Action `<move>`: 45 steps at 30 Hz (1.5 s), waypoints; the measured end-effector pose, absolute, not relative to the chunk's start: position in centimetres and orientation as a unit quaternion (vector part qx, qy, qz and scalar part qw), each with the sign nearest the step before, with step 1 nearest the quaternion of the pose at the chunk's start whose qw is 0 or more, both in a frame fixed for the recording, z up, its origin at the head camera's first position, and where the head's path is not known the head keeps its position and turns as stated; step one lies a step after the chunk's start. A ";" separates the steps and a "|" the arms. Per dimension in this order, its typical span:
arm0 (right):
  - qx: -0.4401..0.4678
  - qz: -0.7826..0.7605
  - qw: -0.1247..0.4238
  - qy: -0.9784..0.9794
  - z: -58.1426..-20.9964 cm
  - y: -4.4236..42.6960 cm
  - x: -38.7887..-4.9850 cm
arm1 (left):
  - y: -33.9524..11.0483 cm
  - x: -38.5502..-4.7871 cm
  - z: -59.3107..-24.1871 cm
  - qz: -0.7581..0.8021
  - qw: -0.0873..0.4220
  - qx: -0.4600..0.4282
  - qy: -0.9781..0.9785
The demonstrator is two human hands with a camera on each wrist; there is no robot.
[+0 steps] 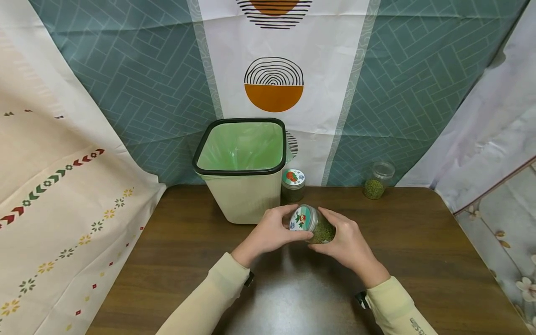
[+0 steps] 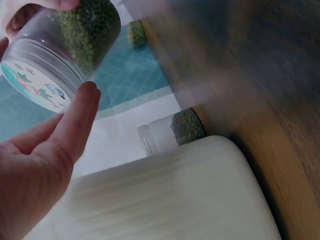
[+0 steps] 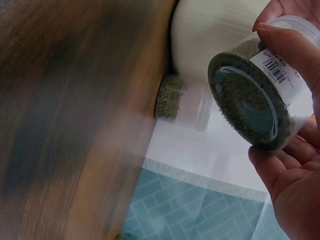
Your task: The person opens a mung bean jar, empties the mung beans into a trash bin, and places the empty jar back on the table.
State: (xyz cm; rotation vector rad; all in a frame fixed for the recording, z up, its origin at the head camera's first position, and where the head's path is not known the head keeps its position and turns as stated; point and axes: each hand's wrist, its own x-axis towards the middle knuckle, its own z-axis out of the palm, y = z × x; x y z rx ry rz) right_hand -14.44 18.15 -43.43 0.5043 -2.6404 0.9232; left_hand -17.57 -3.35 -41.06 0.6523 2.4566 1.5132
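Observation:
A clear plastic jar (image 1: 322,230) of small green beans is held tilted above the table between the two hands. My left hand (image 1: 270,232) grips it at the lid, which has a teal and white picture label. Around the jar's body, towards its base, curl the thumb and fingers of my right hand (image 1: 345,239). In the right wrist view the jar's base and a barcode sticker (image 3: 277,72) face the camera. The left wrist view shows the lid (image 2: 37,87) between the left thumb and fingers.
A pale waste bin (image 1: 251,200) with a black rim and green liner stands behind the left hand. Right beside it is a jar (image 1: 293,186) with a strawberry lid. Another jar (image 1: 377,181) with green beans stands at the table's back right. Patterned cloth hangs behind.

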 end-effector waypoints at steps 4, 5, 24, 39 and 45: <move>0.175 0.320 0.149 -0.919 -43.5 18.2 -14.4 | -3.0 -17.4 -41.0 0.494 0.088 0.178 0.846; 0.175 0.320 0.150 -0.919 -43.5 18.2 -14.4 | -3.0 -17.4 -41.0 0.493 0.089 0.170 0.848; 0.166 0.323 0.153 -0.919 -43.2 18.3 -14.6 | -3.4 -17.8 -41.0 0.530 0.112 0.220 0.811; 0.164 0.329 0.164 -0.915 -43.3 18.3 -14.6 | -3.3 -17.8 -41.0 0.565 0.120 0.193 0.793; 0.164 0.331 0.163 -0.915 -43.5 18.3 -14.7 | -3.6 -17.9 -40.9 0.567 0.133 0.214 0.784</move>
